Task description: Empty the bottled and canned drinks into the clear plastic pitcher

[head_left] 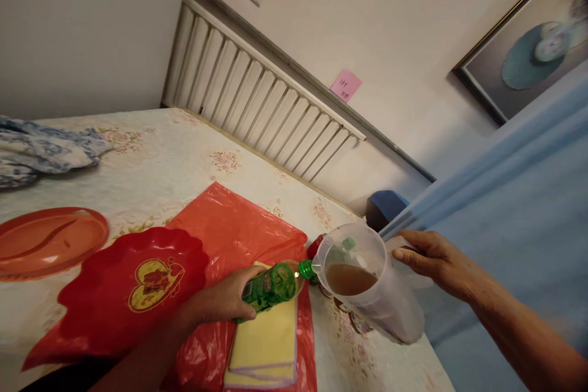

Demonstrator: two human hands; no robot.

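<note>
Left hand (232,297) — gripping a green bottle (272,288). Right hand (432,260) — gripping a translucent pitcher (399,312) of brown liquid (348,280). Between the hands: bottle neck (305,269) beside pitcher spout (318,264). Step, apparently: pouring, direction unclear; next move calls for steady alignment.

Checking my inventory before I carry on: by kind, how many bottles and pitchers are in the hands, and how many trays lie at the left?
Held bottles: 1, green bottle
Held pitchers: 1, translucent pitcher
Trays: 2, red tray and orange tray
Total: 4

Both forearms (523,335) are bare, dark clothing (73,375) beside the left.
</note>
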